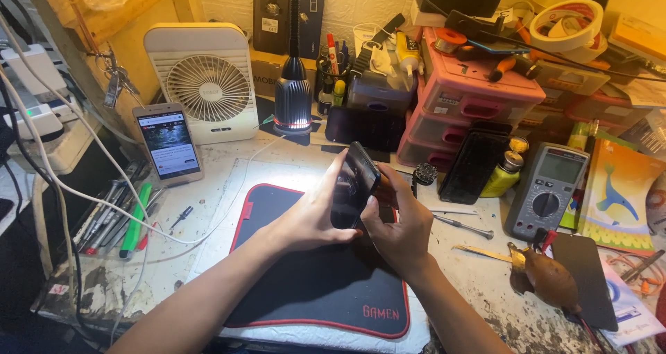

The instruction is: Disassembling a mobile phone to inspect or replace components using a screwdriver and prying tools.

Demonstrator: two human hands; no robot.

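A dark smartphone [356,180] is held tilted on edge above a black mat with a red border [305,285]. My left hand [313,212] grips its left side, with the fingers up along the edge and the thumb under it. My right hand [401,223] holds its right side from below, the thumb pressing on the lower face. Both forearms come in from the bottom of the head view. A black desk lamp [293,94] shines on the white surface behind the mat.
A lit phone [168,144] leans against a white fan [207,83] at the left. Pens and tools [121,212] lie at the far left. To the right are pink drawers [466,108], a black phone [474,165], a grey multimeter [547,190], screwdrivers [461,224] and a brown-handled tool [548,278].
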